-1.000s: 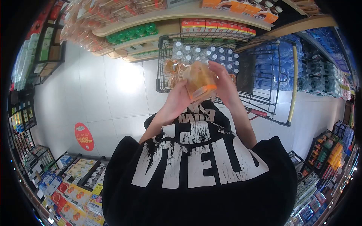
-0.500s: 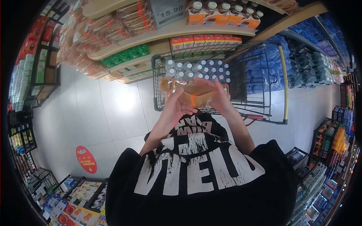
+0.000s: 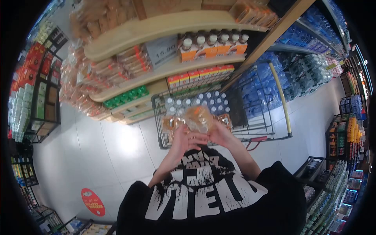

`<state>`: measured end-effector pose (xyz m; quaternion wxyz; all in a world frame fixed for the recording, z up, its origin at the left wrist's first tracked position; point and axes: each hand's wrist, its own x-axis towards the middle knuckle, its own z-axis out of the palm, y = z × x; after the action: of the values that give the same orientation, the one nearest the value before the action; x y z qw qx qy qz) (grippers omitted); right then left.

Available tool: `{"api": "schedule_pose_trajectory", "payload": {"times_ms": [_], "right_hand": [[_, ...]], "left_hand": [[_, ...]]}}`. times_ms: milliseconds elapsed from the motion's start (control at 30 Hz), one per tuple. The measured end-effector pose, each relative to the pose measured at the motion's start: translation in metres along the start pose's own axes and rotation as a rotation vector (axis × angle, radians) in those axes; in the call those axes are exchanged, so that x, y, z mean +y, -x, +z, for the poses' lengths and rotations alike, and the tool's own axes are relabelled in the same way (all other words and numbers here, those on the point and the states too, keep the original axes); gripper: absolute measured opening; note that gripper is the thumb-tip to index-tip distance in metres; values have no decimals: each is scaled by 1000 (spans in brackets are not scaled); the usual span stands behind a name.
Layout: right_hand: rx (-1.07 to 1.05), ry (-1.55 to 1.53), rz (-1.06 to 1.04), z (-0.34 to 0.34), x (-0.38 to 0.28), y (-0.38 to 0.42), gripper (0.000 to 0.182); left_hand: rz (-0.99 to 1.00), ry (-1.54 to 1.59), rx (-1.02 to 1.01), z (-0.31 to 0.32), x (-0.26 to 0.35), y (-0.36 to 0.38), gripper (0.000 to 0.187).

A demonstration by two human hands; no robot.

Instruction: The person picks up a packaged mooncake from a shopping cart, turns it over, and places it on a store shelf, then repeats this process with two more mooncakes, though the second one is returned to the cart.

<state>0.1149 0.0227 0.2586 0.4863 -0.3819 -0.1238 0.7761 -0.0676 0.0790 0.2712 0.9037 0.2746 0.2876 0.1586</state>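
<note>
Both my hands hold a clear-wrapped pack of bread tilted up in front of me, its plastic crinkled and shiny. My left hand grips its lower left side with the fingers curled beneath. My right hand is closed on its lower right corner. Just beyond stands a wire shopping cart, directly under the bread. Inside it are several clear bottles with white caps. Another wrapped brown pack shows at the left inside the cart, and one more at the right, partly hidden.
Wooden shelves ahead carry packaged bread, orange-boxed bottles and a price sign. Blue-wrapped bottle packs are stacked right of the cart. A red floor sticker lies on the tiles at lower left.
My view has tilted up, so the shelves show more fully. The bread pack has turned from lying sideways to standing up toward me, and my hands have come closer together beneath it.
</note>
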Motion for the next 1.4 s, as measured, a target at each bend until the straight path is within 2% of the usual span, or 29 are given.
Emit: {"api": "schedule_pose_trajectory", "payload": {"times_ms": [33,100,167,233,267,367,467,533,567,667,733,767,833,867,1033,1100,1133,1200,1400], "right_hand": [[-5,-57,-45,8,-7,6,49],[-145,-7,-139,-11,-5,2,50],[5,330,-312,5,-16,13,56],[11,354,-353,7,-23,19,61],[19,369,-376,9,-25,21,66],[53,329,-392,27,-33,31,66],[6,394,-615,18,-24,24,68],[108,633,-749,16,-28,23,74],[137,711,-756,18,-30,23,76],[105,586,-695,39,-34,30,79],[-22,562,-802,46,-31,29,79],[-20,557,-795,51,-32,31,79],[15,535,-707,59,-38,32,77],[51,602,-726,57,-38,29,73],[124,732,-765,56,-57,19,64],[165,787,-809,50,-74,11,61],[157,811,-821,48,-84,9,61],[255,653,-800,46,-112,5,58],[421,959,-1290,62,-218,-16,52]], "left_hand": [[10,-13,-10,5,7,4,76],[35,4,-60,6,10,3,79],[25,48,-85,-2,5,-1,82],[66,107,-406,-1,14,-7,82],[138,72,-188,10,6,-8,75],[189,30,-90,10,-7,-18,68],[214,136,-57,26,-1,-17,67],[234,142,-75,35,8,-16,76],[310,175,-100,29,2,-24,78],[290,250,-105,39,11,-24,81],[380,279,-117,48,11,-24,81],[375,282,-111,48,10,-23,81],[368,256,-81,47,13,-22,80],[313,273,-105,42,15,-23,79],[367,268,-197,47,28,-19,77],[268,210,-100,27,8,-31,74],[289,215,-118,18,0,-33,74],[223,194,-36,2,-13,-34,71],[147,236,47,-25,-55,-6,61]]}}
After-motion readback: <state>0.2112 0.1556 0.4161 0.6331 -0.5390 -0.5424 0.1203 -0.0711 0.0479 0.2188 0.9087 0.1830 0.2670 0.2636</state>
